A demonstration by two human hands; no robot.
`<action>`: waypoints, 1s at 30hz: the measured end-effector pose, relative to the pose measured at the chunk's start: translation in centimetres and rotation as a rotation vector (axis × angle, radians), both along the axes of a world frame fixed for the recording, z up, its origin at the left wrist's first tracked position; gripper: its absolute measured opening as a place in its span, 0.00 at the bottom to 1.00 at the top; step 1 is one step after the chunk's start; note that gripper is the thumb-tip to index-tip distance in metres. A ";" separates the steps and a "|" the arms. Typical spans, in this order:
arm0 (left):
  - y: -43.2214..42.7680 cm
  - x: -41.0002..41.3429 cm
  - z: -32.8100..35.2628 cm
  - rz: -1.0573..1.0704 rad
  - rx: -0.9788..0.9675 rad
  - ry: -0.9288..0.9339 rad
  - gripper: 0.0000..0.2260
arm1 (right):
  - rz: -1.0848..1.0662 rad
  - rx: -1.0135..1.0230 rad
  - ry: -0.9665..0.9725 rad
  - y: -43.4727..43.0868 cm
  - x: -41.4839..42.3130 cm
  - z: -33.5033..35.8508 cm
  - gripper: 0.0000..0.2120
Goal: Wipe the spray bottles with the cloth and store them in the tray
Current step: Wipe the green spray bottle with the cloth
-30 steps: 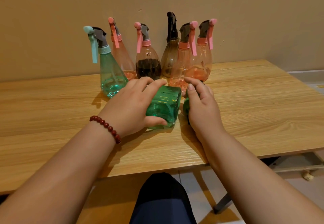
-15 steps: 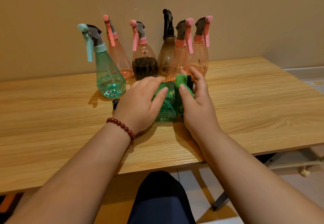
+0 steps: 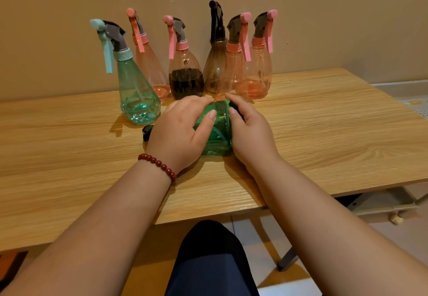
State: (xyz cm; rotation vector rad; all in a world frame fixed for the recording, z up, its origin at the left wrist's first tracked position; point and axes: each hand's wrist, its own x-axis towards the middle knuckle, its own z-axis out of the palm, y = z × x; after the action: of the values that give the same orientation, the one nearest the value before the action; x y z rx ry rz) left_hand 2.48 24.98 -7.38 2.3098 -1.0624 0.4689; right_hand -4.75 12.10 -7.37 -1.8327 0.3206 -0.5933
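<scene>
The green bottle (image 3: 217, 133) lies on its side on the desk (image 3: 324, 133), and both hands are on it. The left hand (image 3: 183, 131) curls over its body and the right hand (image 3: 250, 133) wraps its base end. The cloth? Hidden, if it sits under that right palm at all. Now the danger: just behind the green bottle stands a row of upright bottles, and the nearest pink bottle (image 3: 231, 80) is almost at the fingertips. One hard wiping stroke away from the person could bowl it over, and the bottle with dark liquid (image 3: 186, 82) beside it may follow. Round, slick plastic could also roll out of the grip. No tray is in view.
</scene>
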 end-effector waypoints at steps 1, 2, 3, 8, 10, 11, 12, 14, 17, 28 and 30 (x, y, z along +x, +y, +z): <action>0.0 0.0 0.0 0.001 -0.003 -0.002 0.26 | -0.007 0.027 0.041 -0.1 0.2 0.0 0.17; -0.1 0.0 -0.1 0.005 -0.009 -0.005 0.26 | -0.006 0.055 0.053 -0.1 0.3 -0.1 0.17; -0.1 0.0 -0.1 0.009 -0.019 -0.006 0.26 | -0.001 0.078 0.034 0.0 0.2 -0.1 0.17; 0.1 0.1 -0.1 0.005 -0.036 -0.008 0.25 | 0.038 0.030 -0.087 0.2 -0.5 0.4 0.17; 0.1 0.0 -0.1 0.006 -0.038 -0.007 0.25 | 0.016 0.055 0.010 -0.1 -0.1 0.2 0.17; 0.1 0.0 -0.1 0.008 -0.039 -0.007 0.25 | 0.013 0.072 0.058 -0.2 0.1 0.2 0.17; 0.1 0.0 -0.1 0.009 -0.043 -0.007 0.25 | 0.016 0.087 0.080 -0.3 0.1 0.1 0.17; 0.0 0.0 -0.1 0.008 -0.050 -0.005 0.25 | 0.026 0.125 0.037 -0.3 -0.2 0.2 0.17; 0.1 0.0 -0.1 0.006 -0.053 -0.007 0.26 | 0.057 0.135 -0.026 -0.1 -0.5 0.4 0.18; 0.3 -0.2 0.0 0.003 -0.067 -0.003 0.26 | -0.069 0.344 -0.052 0.2 -0.7 0.6 0.13; 0.4 -0.2 -0.1 -0.001 -0.080 -0.005 0.25 | -0.089 0.377 -0.122 0.4 -1.2 0.8 0.07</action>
State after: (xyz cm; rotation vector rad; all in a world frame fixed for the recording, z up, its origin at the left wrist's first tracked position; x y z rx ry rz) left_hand 2.28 25.33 -7.44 2.2394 -1.0283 0.5081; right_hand -5.91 12.52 -6.54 -1.4204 0.4036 -0.6549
